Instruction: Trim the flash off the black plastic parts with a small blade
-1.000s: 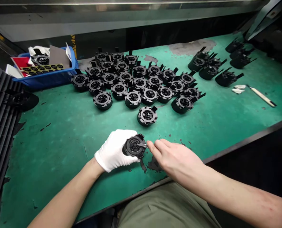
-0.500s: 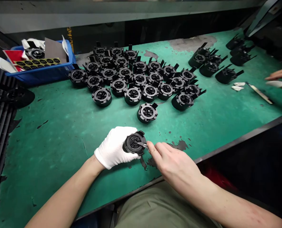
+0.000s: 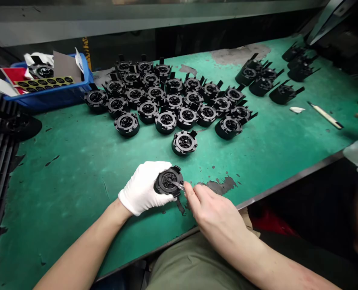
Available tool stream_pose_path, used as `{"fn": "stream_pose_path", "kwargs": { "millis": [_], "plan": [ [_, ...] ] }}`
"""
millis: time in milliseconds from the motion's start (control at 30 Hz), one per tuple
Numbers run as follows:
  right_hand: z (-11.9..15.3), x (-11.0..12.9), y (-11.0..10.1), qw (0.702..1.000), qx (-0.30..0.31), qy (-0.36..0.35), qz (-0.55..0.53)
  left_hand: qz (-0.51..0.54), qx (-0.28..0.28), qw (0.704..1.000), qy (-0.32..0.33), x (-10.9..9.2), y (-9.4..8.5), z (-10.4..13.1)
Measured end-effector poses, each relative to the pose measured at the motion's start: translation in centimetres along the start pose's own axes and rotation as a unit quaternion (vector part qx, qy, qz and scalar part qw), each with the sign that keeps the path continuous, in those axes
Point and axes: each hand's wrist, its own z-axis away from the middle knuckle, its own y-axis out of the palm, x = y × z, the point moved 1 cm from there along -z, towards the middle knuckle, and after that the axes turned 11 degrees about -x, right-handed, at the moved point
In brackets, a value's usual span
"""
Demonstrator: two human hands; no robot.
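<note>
So the left hand (image 3: 145,187), in a white glove, has its fingers wrapped round the side of a round black plastic housing (image 3: 168,181) held above the green tabletop (image 3: 76,169), while the bare right hand (image 3: 213,205) pinches a slim metal blade (image 3: 178,185) with its tip at the middle of that housing's face. Just beyond sits a lone black housing (image 3: 184,143), then a big bunch of the same kind (image 3: 166,96), with a blue bin (image 3: 48,94) off to the left and a white-handled tool (image 3: 325,115) lying over on the right near a white scrap (image 3: 296,109).
</note>
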Motion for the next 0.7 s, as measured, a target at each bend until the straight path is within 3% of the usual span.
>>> {"fn": "stream_pose_path", "kwargs": {
  "millis": [233,333,567,700],
  "plan": [
    [0.4,0.5,0.5,0.999,0.005,0.025,-0.019,-0.008,-0.018,1.000,0.002,0.4,0.2,0.4],
    [0.4,-1.0,0.9,0.998,0.022,0.040,-0.041,0.013,-0.005,1.000,0.006,0.9,0.2,0.6],
    [-0.9,-6.3,3.0,0.998,-0.009,-0.010,-0.059,-0.028,-0.087,0.995,0.048,1.9,-0.3,2.0],
    [-0.1,-7.3,2.3,0.995,-0.033,0.030,-0.087,-0.059,-0.117,0.985,0.110,1.3,-0.5,2.1]
  ]
}}
